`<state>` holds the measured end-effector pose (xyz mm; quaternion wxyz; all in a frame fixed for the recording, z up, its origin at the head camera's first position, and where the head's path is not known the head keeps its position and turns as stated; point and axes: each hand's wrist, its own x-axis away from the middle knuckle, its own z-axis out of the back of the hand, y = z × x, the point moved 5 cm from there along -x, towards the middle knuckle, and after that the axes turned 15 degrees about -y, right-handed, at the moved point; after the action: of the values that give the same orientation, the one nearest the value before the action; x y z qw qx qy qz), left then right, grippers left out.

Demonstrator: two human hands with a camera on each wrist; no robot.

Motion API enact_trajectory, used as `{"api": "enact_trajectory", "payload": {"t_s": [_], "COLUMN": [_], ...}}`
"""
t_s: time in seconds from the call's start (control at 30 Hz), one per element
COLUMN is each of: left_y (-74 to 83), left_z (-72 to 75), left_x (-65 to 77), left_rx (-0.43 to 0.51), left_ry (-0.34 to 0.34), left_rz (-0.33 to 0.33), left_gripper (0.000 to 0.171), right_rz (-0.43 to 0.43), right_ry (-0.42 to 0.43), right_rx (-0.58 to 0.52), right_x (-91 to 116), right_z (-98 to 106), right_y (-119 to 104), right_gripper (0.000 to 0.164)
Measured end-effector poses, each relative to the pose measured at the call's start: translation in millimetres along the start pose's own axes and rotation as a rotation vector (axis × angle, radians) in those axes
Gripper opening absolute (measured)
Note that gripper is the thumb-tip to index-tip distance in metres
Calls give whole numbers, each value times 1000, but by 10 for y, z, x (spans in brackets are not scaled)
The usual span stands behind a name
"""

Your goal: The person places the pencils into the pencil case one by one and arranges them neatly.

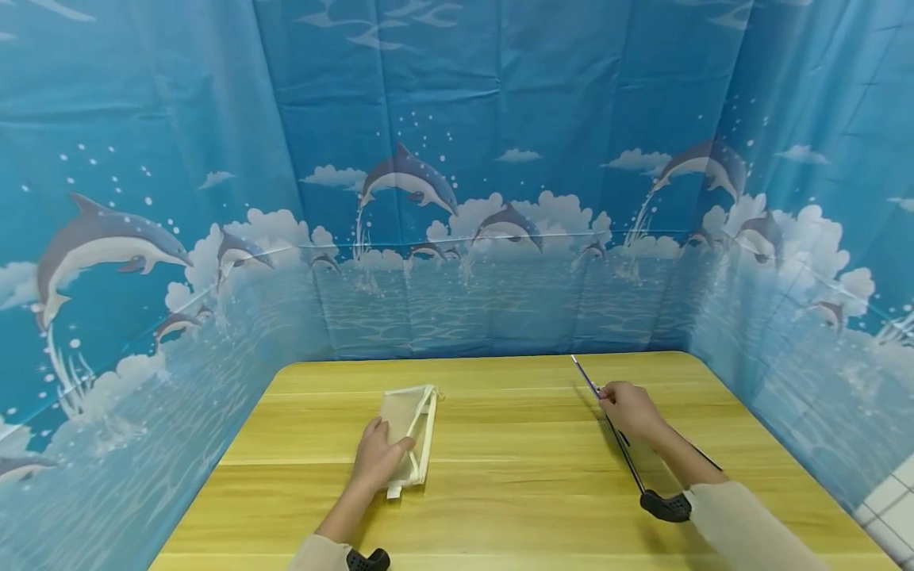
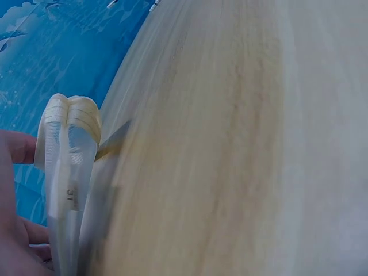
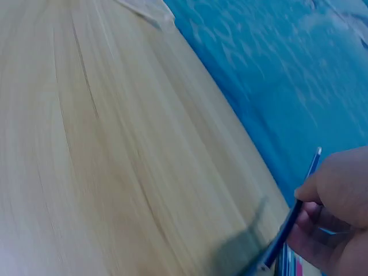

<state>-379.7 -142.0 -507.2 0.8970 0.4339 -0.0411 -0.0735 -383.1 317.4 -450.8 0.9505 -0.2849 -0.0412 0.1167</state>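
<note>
My left hand (image 1: 378, 460) grips a cream mesh zip pouch (image 1: 407, 420) over the left part of the table, thumb across its face and fingers at its left side. In the left wrist view the pouch (image 2: 72, 167) shows edge-on, with a pale fabric trim at its end and a small dark-printed tag. To the right, my right hand (image 1: 631, 408) pinches a slim dark blue pen (image 1: 585, 374) with a whitish tip, between thumb and fingers. Below those fingers in the right wrist view, several slim sticks (image 3: 287, 264), blue and pink among them, are partly hidden by the hand.
The wooden table (image 1: 514, 476) has striped yellow boards and rounded far corners. Behind it and at both sides hangs a blue curtain (image 1: 443, 301) printed with dolphins. White tiles (image 1: 885, 507) show at the lower right. Dark camera mounts (image 1: 667, 506) sit at the wrists.
</note>
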Motion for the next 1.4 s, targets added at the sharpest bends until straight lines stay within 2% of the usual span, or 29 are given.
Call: {"api": "enact_trajectory", "payload": {"t_s": [0.27, 0.67, 0.87, 1.27, 1.4], "left_y": [-24, -22, -31, -2, -16], "left_z": [21, -53, -41, -22, -26], "left_x": [18, -9, 21, 26, 13], "left_rx": [37, 0, -36, -32, -36], "left_ry": [-14, -30, -18, -13, -5], "left_rz": [6, -4, 2, -1, -1], "left_gripper": [79, 86, 85, 82, 82], "right_rz": [-33, -67, -86, -38, -20], "right_ry": [-30, -68, -83, -142, -172], "right_rx": [-178, -374, -440, -624, -653], "right_x": [-101, -298, -366, -488, -520], "right_z": [-197, -664, -916, -1348, -1491], "right_y": [-367, -775, -1012, -1413, -1530], "right_gripper": [20, 13, 10, 8, 8]}}
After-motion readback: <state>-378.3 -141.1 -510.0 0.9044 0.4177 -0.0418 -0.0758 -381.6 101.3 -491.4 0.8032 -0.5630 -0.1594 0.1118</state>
